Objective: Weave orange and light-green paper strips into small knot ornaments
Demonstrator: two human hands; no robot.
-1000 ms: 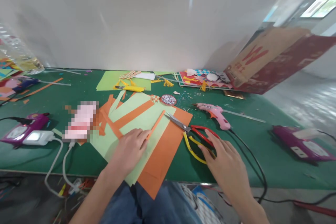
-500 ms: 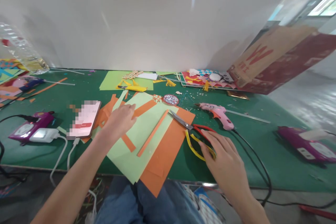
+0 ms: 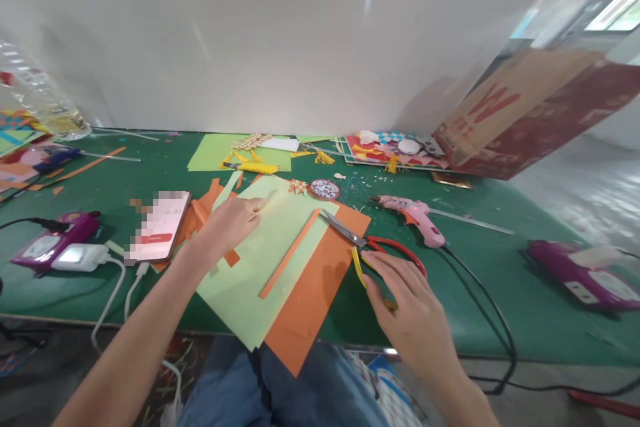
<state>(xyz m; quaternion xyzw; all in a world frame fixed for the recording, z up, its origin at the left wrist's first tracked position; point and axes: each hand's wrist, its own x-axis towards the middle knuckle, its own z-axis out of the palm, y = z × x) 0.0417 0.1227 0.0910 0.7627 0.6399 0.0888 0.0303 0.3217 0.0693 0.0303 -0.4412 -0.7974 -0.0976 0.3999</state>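
My left hand [image 3: 234, 221] is closed above the light green paper [image 3: 253, 310], its fingertips pinching a thin paper strip [image 3: 261, 205] that is blurred and seen nearly edge-on. My right hand [image 3: 407, 300] lies over the red and yellow handles of the scissors [image 3: 356, 239], fingers stretched out and thumb apart; the palm hides part of the handles. The scissor blades point to the upper left across an orange sheet [image 3: 320, 293]. One narrow orange strip [image 3: 290, 253] lies slanted on the green paper, between my hands.
A pink glue gun [image 3: 417, 217] with a black cord lies right of the scissors. At left are a phone [image 3: 163, 223] and a purple power strip [image 3: 55, 243]. Behind the paper lie a yellow-handled cutter [image 3: 257, 167] and a round decorated piece [image 3: 324, 189]. A paper bag [image 3: 520, 113] leans at right.
The wide orange strip by my left fingertips has left the green paper; a thin strip now shows in that hand. My right hand has shifted left over the scissors, which stay put.
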